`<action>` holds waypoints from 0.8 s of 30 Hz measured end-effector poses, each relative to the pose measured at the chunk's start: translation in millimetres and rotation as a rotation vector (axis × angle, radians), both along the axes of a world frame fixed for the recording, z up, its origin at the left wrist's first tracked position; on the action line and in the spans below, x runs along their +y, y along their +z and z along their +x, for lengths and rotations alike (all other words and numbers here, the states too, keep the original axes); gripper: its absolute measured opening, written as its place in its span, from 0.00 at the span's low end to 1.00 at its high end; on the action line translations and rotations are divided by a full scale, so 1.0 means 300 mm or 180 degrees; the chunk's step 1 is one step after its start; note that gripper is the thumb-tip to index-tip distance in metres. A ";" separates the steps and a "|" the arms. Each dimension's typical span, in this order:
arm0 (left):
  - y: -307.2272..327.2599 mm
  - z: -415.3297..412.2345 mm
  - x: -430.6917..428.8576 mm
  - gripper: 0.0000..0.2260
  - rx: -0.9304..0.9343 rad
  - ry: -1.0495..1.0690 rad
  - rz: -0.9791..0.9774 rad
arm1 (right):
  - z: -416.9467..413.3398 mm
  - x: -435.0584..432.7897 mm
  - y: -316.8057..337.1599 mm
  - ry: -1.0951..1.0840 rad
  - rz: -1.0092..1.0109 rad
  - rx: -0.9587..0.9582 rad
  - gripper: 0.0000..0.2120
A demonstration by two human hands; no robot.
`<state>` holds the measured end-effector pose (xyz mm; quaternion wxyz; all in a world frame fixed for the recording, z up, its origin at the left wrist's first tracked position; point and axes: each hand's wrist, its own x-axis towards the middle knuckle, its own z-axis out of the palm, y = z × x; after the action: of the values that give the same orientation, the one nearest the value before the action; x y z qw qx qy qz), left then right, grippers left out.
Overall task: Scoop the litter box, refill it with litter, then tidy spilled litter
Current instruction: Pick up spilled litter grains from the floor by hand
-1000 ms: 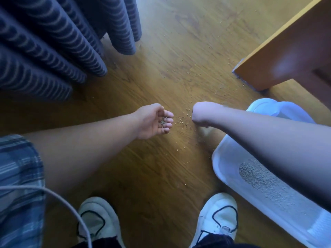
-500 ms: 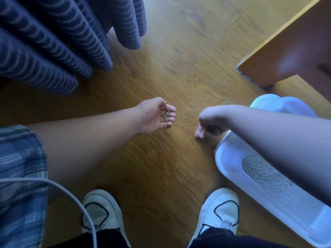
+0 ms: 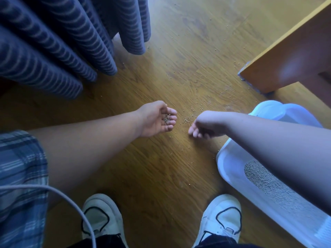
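The left hand [image 3: 157, 120] lies palm-up and cupped like a tray, fingers curled round a few litter granules [image 3: 166, 119]. The right hand [image 3: 201, 128] hangs fingers-down beside the spilled litter [image 3: 186, 120] on the wooden floor [image 3: 179, 68], apparently to gather more. I cannot tell whether it pinches any. The litter box [image 3: 231, 169] sits close on the right, handy for emptying.

The floor [image 3: 179, 51] under me was varnished wood, smooth with a soft sheen. The litter box [image 3: 231, 170] was smooth white plastic, the litter [image 3: 263, 178] in it grey and gritty. The grains [image 3: 165, 120] in my left hand [image 3: 155, 120] looked hard and matt. The curtain [image 3: 53, 42] was ribbed cloth, the cabinet [image 3: 295, 56] glossy wood.
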<state>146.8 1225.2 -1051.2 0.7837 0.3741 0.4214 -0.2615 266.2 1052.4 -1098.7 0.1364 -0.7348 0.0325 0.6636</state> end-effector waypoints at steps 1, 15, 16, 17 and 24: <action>0.002 0.000 0.000 0.12 0.0012 0.0012 -0.0007 | 0.018 0.005 0.010 -0.0199 0.0220 -0.0222 0.16; -0.004 -0.035 -0.010 0.13 0.0313 -0.0045 0.0280 | -0.085 0.106 0.066 0.3635 -0.0175 -0.2615 0.27; -0.006 -0.037 -0.013 0.13 0.0320 -0.0053 0.0272 | -0.093 0.111 0.062 0.3599 -0.0091 -0.2620 0.25; -0.008 -0.040 -0.015 0.13 0.0326 -0.0059 0.0256 | -0.098 0.114 0.058 0.3557 -0.0023 -0.2617 0.22; -0.032 -0.062 -0.014 0.13 0.0408 -0.0062 0.0220 | -0.096 0.149 0.041 0.3567 -0.0016 -0.2502 0.13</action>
<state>128.2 1221.0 -1060.9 0.7391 0.3875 0.4758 -0.2778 237.4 1097.2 -1086.5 -0.2277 -0.8274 -0.4031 0.3179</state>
